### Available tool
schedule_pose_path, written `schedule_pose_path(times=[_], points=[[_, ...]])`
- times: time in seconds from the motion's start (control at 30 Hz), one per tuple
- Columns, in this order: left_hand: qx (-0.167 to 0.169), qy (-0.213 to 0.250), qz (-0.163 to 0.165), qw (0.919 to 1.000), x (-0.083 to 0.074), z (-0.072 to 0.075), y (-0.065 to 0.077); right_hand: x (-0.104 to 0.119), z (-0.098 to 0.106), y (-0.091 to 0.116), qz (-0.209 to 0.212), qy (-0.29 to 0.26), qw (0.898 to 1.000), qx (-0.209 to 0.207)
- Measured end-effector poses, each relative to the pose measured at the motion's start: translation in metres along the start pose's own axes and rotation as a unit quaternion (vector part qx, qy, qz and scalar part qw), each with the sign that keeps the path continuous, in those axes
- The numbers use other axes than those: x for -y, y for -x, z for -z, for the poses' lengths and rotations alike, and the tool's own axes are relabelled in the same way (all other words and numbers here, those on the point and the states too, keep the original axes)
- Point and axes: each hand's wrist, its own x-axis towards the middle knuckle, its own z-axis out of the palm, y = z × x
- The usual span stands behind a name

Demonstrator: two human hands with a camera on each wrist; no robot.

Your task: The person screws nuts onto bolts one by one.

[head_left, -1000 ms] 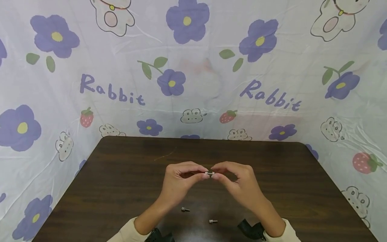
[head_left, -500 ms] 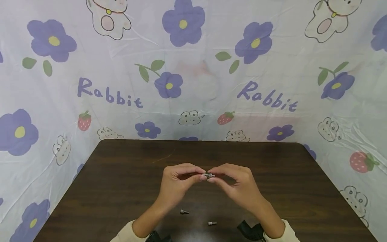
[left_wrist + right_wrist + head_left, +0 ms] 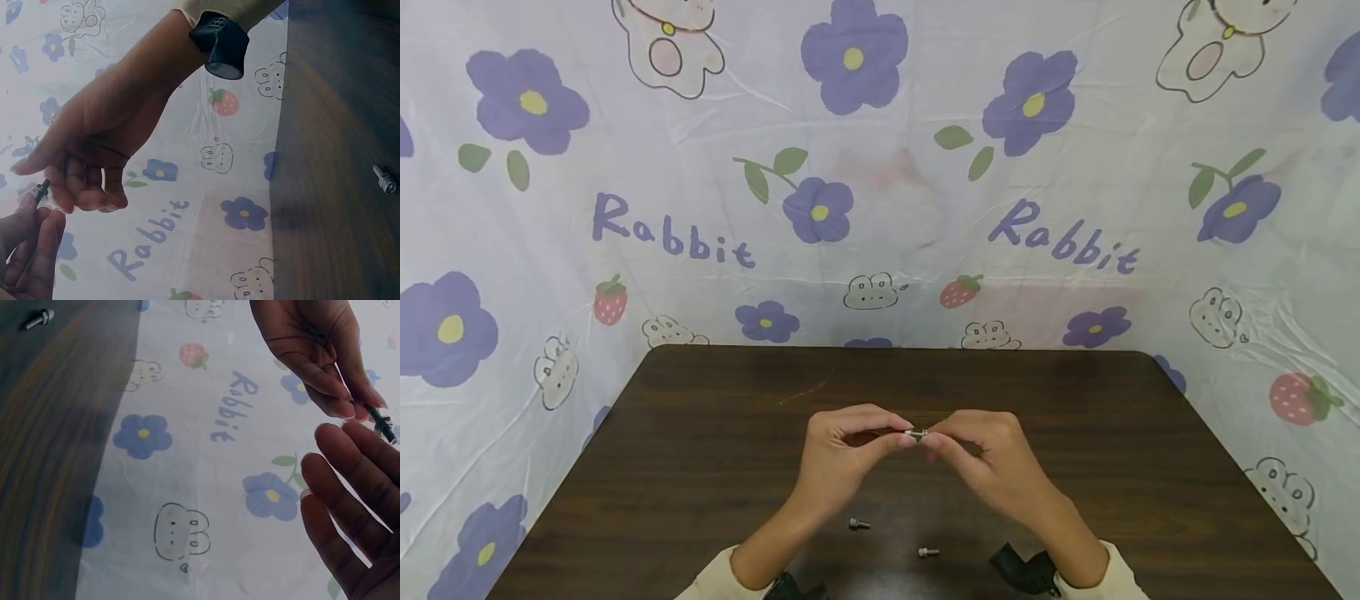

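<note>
A small metal bolt (image 3: 916, 433), with a wider nut-like ring partway along it in the wrist views, is held level above the table. My left hand (image 3: 841, 446) pinches one end between thumb and fingertips; that end is hidden by them. At the other end is my right hand (image 3: 992, 450), its thumb and fingertips right at the bolt's tip. In the left wrist view, the right hand (image 3: 100, 140) has its thumb and fingers apart around the tip of the bolt (image 3: 42, 190). The right wrist view shows right-hand fingers (image 3: 350, 494) spread beside the bolt (image 3: 381, 424).
Two more bolts lie on the dark wooden table (image 3: 700, 467): one bolt (image 3: 859, 524) below my left hand, another bolt (image 3: 928, 552) nearer the front edge. A patterned cloth (image 3: 880, 208) hangs behind and beside the table. Black wrist devices (image 3: 1024, 571) sit at both wrists.
The right fingertips, parted half a second ago with the ring showing between them, have drawn in over the bolt's right end. The left hand keeps its pinch, nearly still.
</note>
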Motion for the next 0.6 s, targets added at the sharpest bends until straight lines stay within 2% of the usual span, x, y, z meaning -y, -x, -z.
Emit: schedule_pose_path(times=[0.13, 0.37, 0.6], points=[[-0.007, -0.002, -0.002, 1.0000, 0.0000, 0.0009, -0.0011, 0.0002, 0.0009, -0.0010, 0.009, 0.019, 1.000, -0.019], [-0.007, 0.005, -0.003, 1.0000, 0.0015, 0.0018, -0.0021, -0.0023, -0.0008, -0.0043, 0.069, 0.022, 0.996, -0.053], [0.003, 0.008, -0.002, 1.0000, 0.0011, 0.0024, -0.0004, -0.0041, -0.0039, -0.0012, 0.057, 0.014, 0.998, -0.038]])
